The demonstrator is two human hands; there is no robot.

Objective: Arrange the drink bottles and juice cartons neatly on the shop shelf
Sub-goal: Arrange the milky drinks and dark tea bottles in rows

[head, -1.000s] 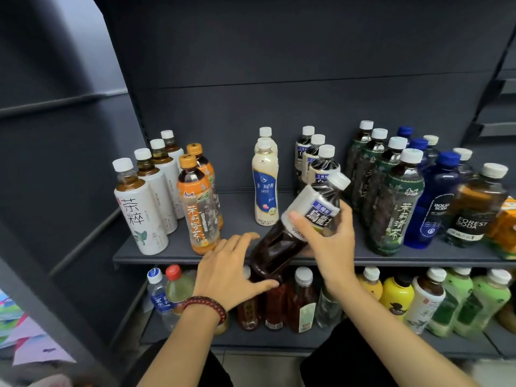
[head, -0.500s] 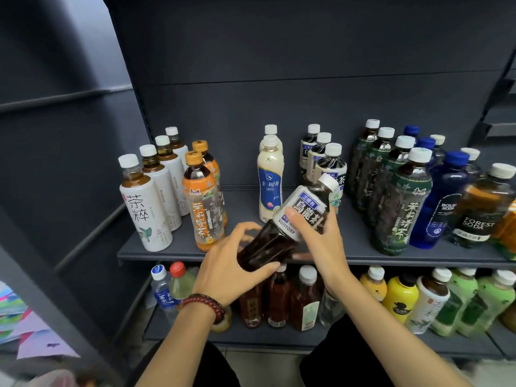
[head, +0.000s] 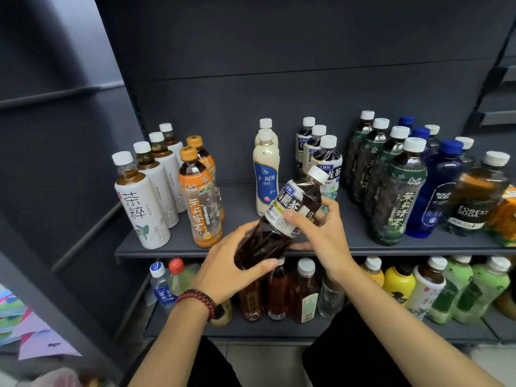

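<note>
The person holds a dark oolong tea bottle (head: 282, 222) in both hands. It is off the shelf (head: 240, 205) and tilted, with its white cap aimed up and to the right toward the matching row (head: 328, 163) of 3 bottles. The left hand (head: 231, 263) cups the lower body, fingers and thumb curled round it. The right hand (head: 321, 233) grips the labelled upper part, thumb across the label and fingers wrapped behind. The bottle's base hangs out past the shelf's front edge, above the brown bottles (head: 279, 291) on the tier below.

The likely job is to stand it upright at the front of that row — and the gap there looks narrow. The milk tea bottle (head: 265, 177) stands just to the left, and the green jasmine tea bottles (head: 396, 196) stand to the right. If the bottle swings upright too fast or goes too far in, its cap or shoulder could knock the row's front bottle and topple the 2 behind it. A right wrist carried wide could brush the green bottles. If either hand loosens before the base sits flat, the bottle could drop onto the lower tier — striking the caps there. Set down askew, its label would face sideways and the row would look untidy.
</note>
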